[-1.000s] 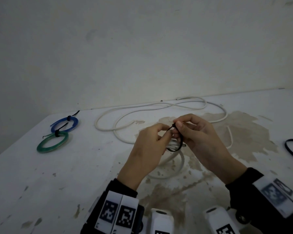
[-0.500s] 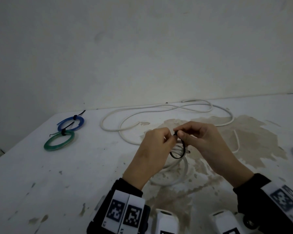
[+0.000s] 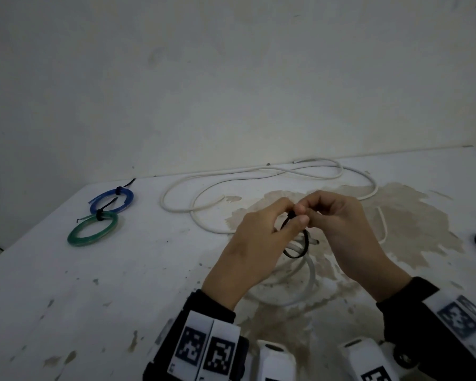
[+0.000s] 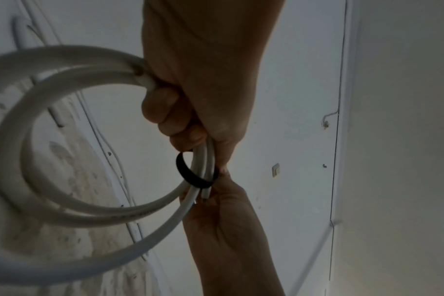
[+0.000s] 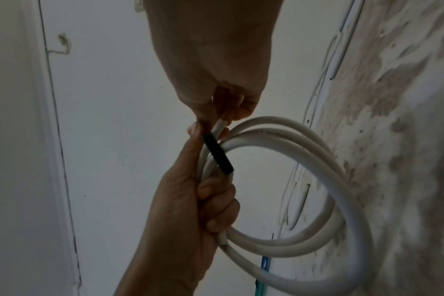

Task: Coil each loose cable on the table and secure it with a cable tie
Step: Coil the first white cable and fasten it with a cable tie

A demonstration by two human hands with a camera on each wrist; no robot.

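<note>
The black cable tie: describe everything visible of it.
The black cable tie is a thin, flat strap that looks like plastic, bent into a loose loop around the bunched strands of the white cable coil. It is not yet drawn tight. The left hand and right hand pinch its upper ends together above the table.

Hands [image 5: 216,128] on black-tied [image 5: 218,153] white coil [image 5: 287,200]

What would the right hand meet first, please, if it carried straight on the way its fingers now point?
Most likely the left hand: the right hand points at it, fingertips meeting over the black cable tie. Depth looks level.
</note>
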